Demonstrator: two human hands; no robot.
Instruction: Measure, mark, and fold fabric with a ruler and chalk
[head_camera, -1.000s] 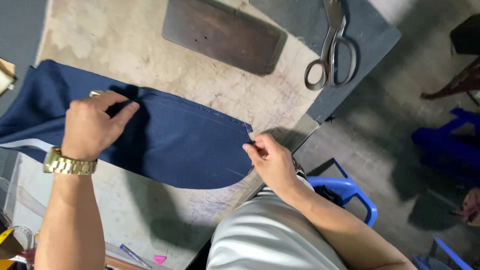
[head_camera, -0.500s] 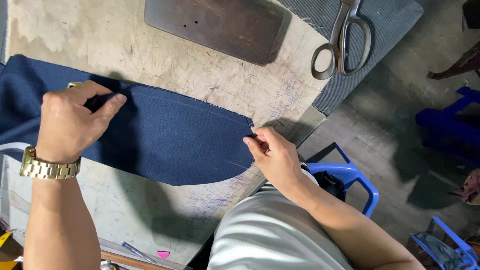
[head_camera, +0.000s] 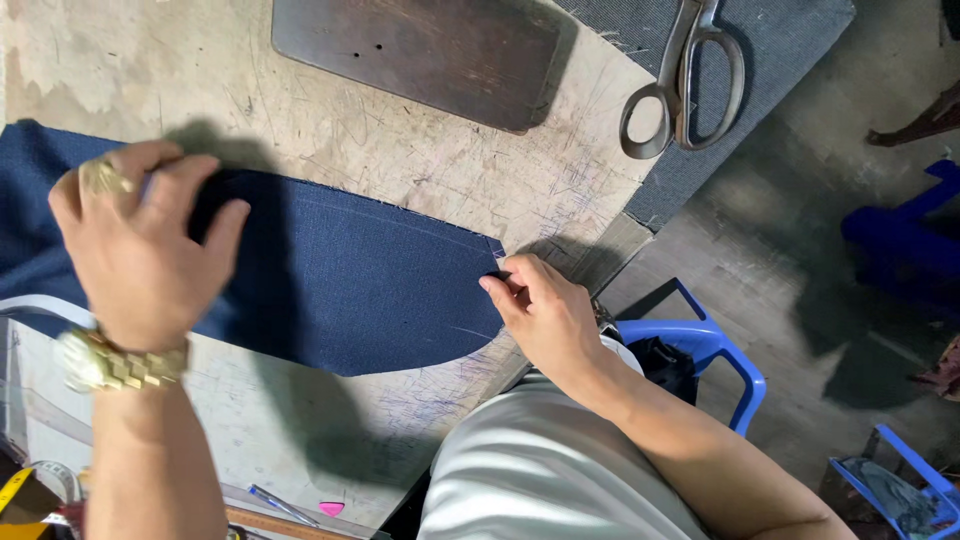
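A dark blue cut piece of cloth (head_camera: 350, 290) lies flat on a worn, chalk-marked worktable (head_camera: 330, 130). My left hand (head_camera: 140, 250), with a gold ring and a gold wristwatch, presses down on the cloth's left part, fingers spread. At the table's right edge my right hand (head_camera: 540, 310) pinches the cloth's pointed right corner between thumb and fingers. The cloth's left end runs out of view.
A dark wooden board (head_camera: 420, 55) lies at the table's far side. Large metal scissors (head_camera: 685, 85) rest on a grey mat (head_camera: 790, 50) at the far right. A blue plastic chair (head_camera: 700, 345) stands beside me on the concrete floor. A pen (head_camera: 280, 503) and pink chalk (head_camera: 330, 508) lie near the front edge.
My left hand has opened from a fist-like grip to lie flatter on the cloth. My right hand still holds the corner. The view has shifted slightly closer.
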